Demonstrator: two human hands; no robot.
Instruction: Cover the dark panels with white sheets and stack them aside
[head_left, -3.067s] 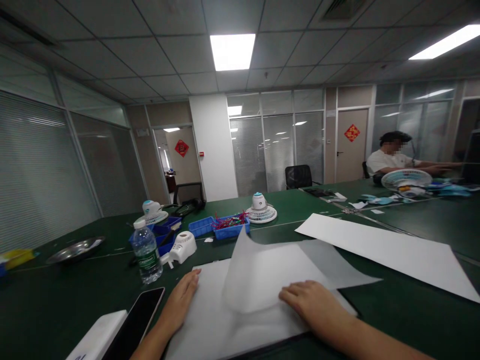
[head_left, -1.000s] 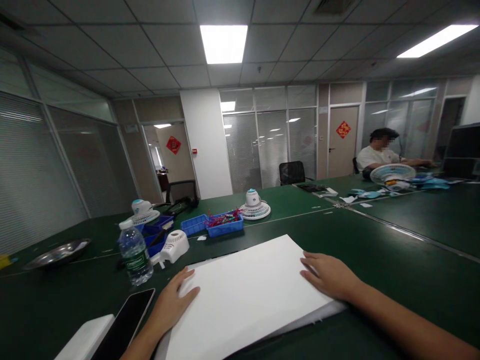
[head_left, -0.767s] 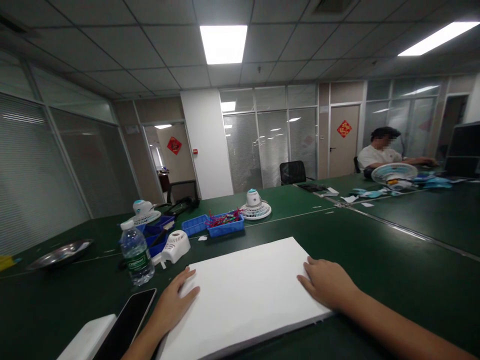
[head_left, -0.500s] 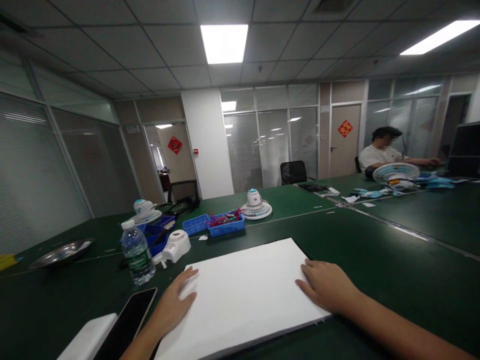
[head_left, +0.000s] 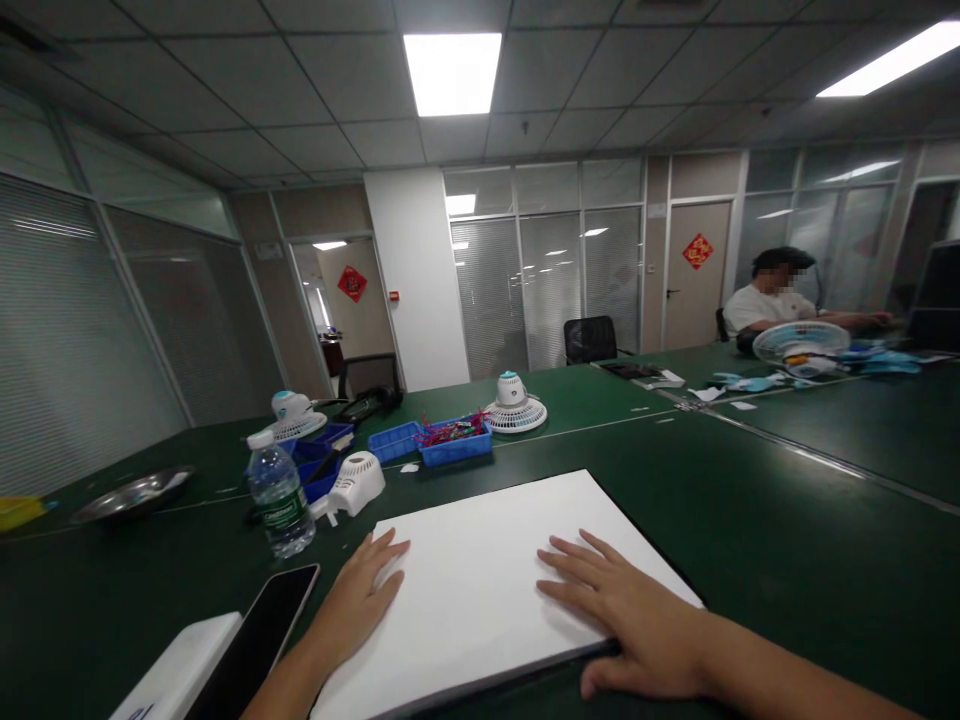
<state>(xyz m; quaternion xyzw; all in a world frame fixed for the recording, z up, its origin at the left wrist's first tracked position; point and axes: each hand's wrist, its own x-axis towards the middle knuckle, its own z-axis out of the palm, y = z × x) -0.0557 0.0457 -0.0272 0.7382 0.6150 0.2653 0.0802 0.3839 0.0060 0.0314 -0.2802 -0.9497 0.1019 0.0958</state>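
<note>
A stack of white paper sheets (head_left: pixel 487 560) lies flat on the dark green table (head_left: pixel 787 520) right in front of me. My left hand (head_left: pixel 360 600) rests open on the stack's left edge, fingers stretched toward the far corner. My right hand (head_left: pixel 630 620) lies flat on the right half of the top sheet, fingers spread, thumb over the near edge. Neither hand holds anything.
A black phone (head_left: pixel 259 640) and a white box (head_left: pixel 176 680) lie to my near left. Beyond them stand a water bottle (head_left: pixel 281 495), a white fan part (head_left: pixel 358 482), blue trays (head_left: pixel 435 445), small desk fans (head_left: pixel 514 405) and a metal dish (head_left: pixel 131 492). A person (head_left: pixel 772 300) sits far right.
Earlier a thin sheet curled up from the stack and a large sheet lay to the right; the stack is now flat and squared. My right hand slid from the right edge onto the top sheet.
</note>
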